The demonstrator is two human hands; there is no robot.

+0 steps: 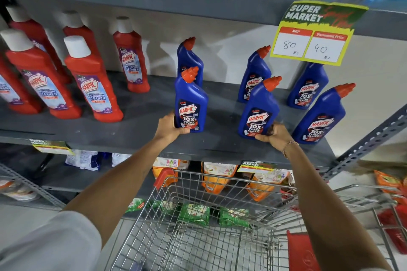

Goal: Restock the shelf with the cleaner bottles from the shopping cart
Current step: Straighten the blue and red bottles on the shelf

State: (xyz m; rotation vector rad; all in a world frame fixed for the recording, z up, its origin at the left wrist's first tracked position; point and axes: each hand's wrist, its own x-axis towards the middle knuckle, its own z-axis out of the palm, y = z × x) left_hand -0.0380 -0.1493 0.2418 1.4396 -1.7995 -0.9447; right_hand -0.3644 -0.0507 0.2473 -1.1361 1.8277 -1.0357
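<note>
Cleaner bottles in blue stand along the right half of the grey shelf [136, 136], and two of them sit near its front edge, each with a hand at its base. The left hand [170, 128] is wrapped around the foot of the left blue bottle [191, 103]; the right hand [275, 135] cups the bottom of the right blue bottle [258, 112], though how firmly its fingers close is hard to judge from behind. Both bottles look tall and narrow-footed, so a careless release or a nudge backward could topple them into the blue ones standing behind. Red bathroom-cleaner bottles [92, 86] fill the shelf's left half. A price sign [312, 35] hangs from the shelf above. Below, the wire shopping cart [198, 226] appears to hold no more bottles.
</note>
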